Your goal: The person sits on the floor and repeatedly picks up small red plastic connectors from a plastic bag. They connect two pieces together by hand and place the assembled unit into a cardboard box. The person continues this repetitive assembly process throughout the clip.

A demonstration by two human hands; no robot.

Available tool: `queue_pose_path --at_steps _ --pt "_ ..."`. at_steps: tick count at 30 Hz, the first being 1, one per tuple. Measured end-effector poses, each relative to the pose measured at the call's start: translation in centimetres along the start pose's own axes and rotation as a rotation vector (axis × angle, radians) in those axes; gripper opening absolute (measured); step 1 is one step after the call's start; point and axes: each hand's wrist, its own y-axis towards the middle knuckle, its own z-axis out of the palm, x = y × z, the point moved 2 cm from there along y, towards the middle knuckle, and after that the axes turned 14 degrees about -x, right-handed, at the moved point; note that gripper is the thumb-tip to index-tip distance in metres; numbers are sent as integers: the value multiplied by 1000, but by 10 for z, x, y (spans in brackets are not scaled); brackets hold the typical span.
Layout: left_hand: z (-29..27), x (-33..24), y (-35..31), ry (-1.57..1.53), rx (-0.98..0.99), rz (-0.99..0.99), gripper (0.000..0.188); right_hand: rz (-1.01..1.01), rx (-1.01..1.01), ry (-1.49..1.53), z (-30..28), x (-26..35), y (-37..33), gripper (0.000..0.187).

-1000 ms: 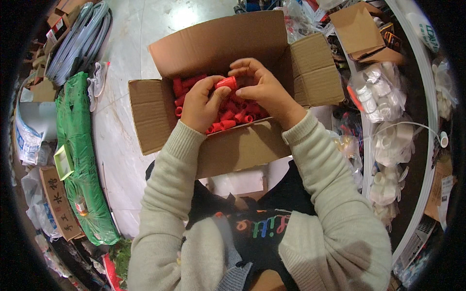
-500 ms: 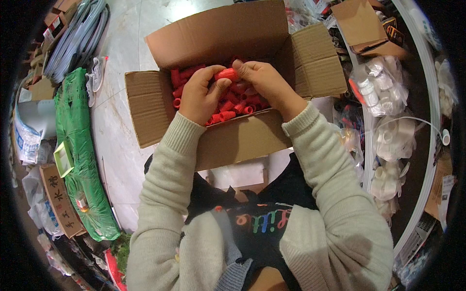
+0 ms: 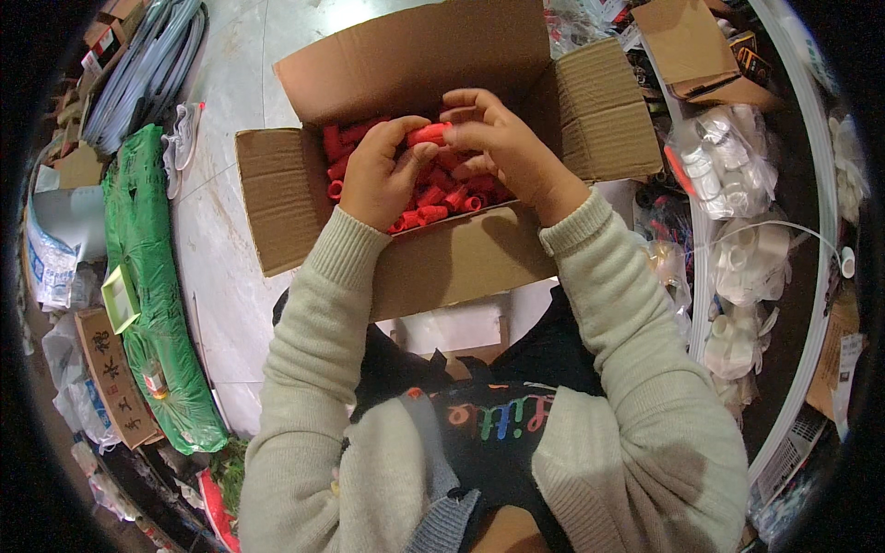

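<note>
Above an open cardboard box, my left hand pinches a short red pipe fitting between thumb and fingers. The fitting lies nearly level, its right end close to my right hand. Fingers of that right hand are spread apart; one overlaps the fitting's end, and whether it touches cannot be made out. Below both hands, many loose red fittings of the same tubular kind fill the box, some with hollow ends showing. My hands hide part of the pile.
The box flaps stand outward on all sides. A long green wrapped bundle and coiled grey hoses lie on the left. To the right are bags of white fittings, long white strips and another opened carton.
My right hand has loosened from the fitting, its fingers spreading apart and lifting. The left hand keeps its pinch in nearly the same spot.
</note>
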Motion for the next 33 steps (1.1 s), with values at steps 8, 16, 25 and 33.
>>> queue_pose_path --at_steps 8,16,25,33 --pt "1 -1 0 7 -16 21 24 -65 -50 62 1 -9 4 31" --pt "4 3 1 -15 -1 -21 24 -7 56 45 1 -15 7 45" --pt "3 2 1 6 -3 1 24 -99 45 36 -2 -19 9 42" --pt "4 2 0 -2 -11 8 25 -73 131 22 -3 -18 11 41"
